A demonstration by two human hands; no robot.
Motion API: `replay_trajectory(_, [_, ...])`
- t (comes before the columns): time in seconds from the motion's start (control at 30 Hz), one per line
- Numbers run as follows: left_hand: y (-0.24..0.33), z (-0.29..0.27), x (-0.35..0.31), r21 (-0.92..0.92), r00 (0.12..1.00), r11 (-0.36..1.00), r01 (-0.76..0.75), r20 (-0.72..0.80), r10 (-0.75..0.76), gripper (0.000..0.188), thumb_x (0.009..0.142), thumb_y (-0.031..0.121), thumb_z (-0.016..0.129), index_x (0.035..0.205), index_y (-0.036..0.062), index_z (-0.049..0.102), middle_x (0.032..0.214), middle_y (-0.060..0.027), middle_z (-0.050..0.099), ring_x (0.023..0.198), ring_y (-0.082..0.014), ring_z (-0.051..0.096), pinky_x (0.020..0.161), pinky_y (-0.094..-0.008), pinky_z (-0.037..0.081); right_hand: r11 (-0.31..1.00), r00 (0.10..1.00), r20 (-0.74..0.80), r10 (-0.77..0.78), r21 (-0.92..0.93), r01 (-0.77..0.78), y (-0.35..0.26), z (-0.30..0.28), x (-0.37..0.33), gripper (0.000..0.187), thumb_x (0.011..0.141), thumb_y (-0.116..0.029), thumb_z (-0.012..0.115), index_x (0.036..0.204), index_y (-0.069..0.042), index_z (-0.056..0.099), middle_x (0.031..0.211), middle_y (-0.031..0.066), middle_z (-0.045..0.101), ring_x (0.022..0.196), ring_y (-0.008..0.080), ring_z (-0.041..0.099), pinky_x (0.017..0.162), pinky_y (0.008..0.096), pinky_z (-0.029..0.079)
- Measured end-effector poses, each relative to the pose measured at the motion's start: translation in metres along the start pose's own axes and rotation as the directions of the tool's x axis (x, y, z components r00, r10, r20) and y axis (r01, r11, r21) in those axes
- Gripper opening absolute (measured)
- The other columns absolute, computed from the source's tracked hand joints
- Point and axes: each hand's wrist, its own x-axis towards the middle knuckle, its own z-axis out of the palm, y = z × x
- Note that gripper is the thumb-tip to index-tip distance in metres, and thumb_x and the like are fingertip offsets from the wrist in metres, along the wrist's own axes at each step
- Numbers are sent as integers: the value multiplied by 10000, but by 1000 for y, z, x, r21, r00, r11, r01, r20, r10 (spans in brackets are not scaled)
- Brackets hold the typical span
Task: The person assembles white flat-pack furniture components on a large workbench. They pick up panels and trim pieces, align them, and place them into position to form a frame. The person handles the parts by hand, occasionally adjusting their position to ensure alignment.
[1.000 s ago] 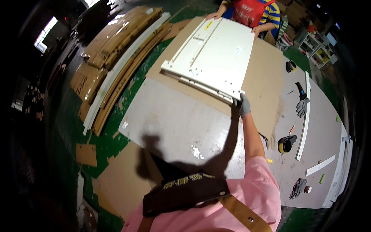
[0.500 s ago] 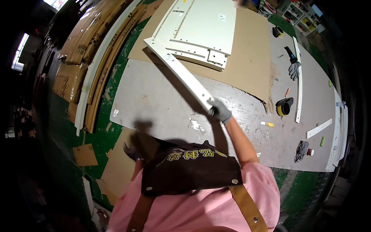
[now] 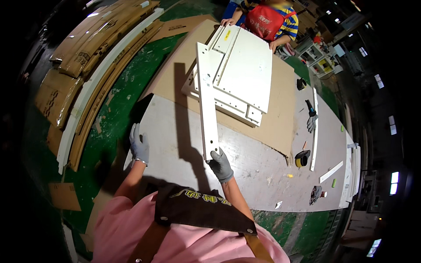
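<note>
Grasping a white strip [image 3: 207,105] in the right hand [image 3: 220,166], gripping its near end, holding the left hand [image 3: 140,147] unclenched, near the table [image 3: 161,131]

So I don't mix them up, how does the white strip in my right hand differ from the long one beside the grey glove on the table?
The held strip is raised off the table, its near end in your right hand; the table strip lies flat. The held strip looks broader, the table strip slimmer. Both are white and long.
</note>
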Motion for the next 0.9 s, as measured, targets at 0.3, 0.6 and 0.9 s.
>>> replay_trajectory(0.3, [40,108,125,-174,958,979,-107,247,149,589,897,196,634,1427,34,435,1427,-200,467,1335,-358,418,1116,-428,344,999,981,-191,-39,-42,32,7,30,23,499,903,-273,693,1319,-54,523,1050,-11,633,905,91,608,770,261,511])
replay_trajectory(0.6, [76,190,142,-363,958,929,-76,231,169,542,926,215,631,1404,24,461,1379,-207,508,1289,-367,454,1100,-436,355,946,948,-306,-89,-323,-15,16,46,20,417,954,-216,583,1306,-3,513,1036,25,630,876,87,584,741,238,484])
replay_trajectory(0.9, [66,192,115,-507,911,853,125,400,105,470,988,155,567,1400,-42,457,1408,-182,501,1302,-275,482,1108,-374,362,972,925,-370,-92,170,165,-5,45,156,368,963,-205,624,1275,-35,525,1028,30,628,882,104,603,817,250,526])
